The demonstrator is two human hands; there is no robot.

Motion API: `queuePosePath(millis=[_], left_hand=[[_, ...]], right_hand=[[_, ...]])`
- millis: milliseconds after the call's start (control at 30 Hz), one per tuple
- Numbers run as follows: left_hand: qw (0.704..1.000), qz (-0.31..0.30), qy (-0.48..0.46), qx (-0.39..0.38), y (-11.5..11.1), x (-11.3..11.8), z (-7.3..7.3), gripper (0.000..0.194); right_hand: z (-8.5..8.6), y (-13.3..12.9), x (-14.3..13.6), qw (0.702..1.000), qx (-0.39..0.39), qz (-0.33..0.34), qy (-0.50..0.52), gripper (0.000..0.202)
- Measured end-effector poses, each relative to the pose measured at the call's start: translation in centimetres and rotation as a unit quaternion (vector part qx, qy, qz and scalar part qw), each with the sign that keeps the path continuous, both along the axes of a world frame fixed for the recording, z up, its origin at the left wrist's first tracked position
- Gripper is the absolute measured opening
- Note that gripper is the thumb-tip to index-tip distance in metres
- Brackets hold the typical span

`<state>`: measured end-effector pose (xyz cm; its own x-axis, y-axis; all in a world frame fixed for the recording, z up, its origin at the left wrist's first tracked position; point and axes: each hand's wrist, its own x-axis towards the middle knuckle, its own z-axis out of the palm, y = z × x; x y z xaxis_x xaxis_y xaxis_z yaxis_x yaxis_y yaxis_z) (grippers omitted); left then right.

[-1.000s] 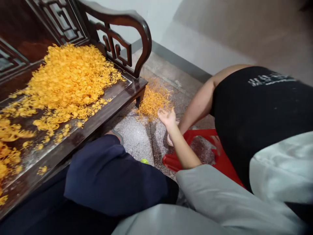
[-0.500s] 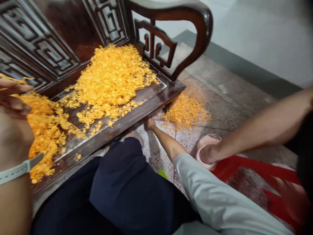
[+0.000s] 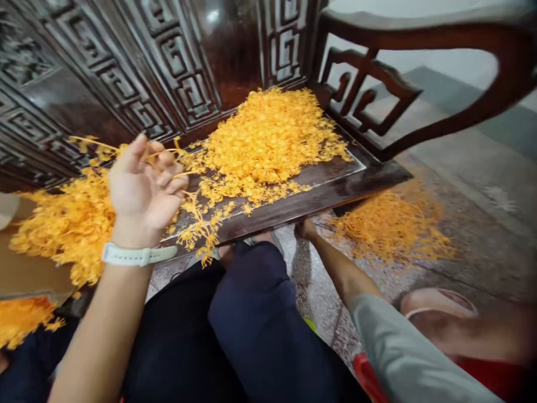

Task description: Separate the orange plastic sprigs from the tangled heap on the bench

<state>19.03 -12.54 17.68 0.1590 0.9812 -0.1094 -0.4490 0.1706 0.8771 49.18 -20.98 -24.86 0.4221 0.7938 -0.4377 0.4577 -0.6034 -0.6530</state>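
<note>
My left hand [image 3: 153, 179], palm turned up and a pale watch strap at its wrist, has its fingers curled round a thin orange-yellow plastic strand. Small flower-like pieces [image 3: 201, 226] dangle on stalks beside the fingers, over the bench's front edge. Behind this hand lies a heap of the same pieces [image 3: 62, 229]. A larger yellow pile [image 3: 272, 137] covers the bench seat to its right. My right hand [image 3: 306, 229], at the end of a grey sleeve, is low by the bench's front edge near the floor. Its fingers are too hidden to make out.
The dark wooden bench [image 3: 293, 207] has a carved back and a curved armrest [image 3: 499, 95]. Bare orange stalks [image 3: 394, 224] are heaped on the floor. Another person's leg with a pink shoe [image 3: 438, 302] is at right. A cardboard box [image 3: 33, 268] stands at left.
The view has swung left, so the bench appears further right. My left hand has come inward over the bench front with the strand. My right hand remains low by the bench edge.
</note>
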Motion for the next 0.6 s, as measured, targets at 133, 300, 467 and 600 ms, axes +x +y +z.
queuePosePath(millis=[133, 300, 467, 600], left_hand=[[1.0, -0.028, -0.011, -0.006, -0.2, -1.7, -0.6, 0.039], [0.999, -0.032, -0.043, -0.011, -0.8, -4.1, -0.5, 0.041], [0.993, -0.049, -0.102, -0.04, -1.1, -6.6, -0.8, 0.038], [0.996, -0.066, -0.062, -0.012, -1.8, -7.7, -0.5, 0.032]], right_hand=[[2.3, -0.6, -3.2, 0.994, 0.001, 0.043, 0.101, 0.035], [6.0, -9.1, -6.1, 0.954, -0.036, 0.153, 0.254, 0.041], [18.8, -14.8, -6.0, 0.745, -0.045, 0.465, 0.475, 0.025], [29.4, -11.5, -8.9, 0.555, 0.246, 0.528, 0.594, 0.011]])
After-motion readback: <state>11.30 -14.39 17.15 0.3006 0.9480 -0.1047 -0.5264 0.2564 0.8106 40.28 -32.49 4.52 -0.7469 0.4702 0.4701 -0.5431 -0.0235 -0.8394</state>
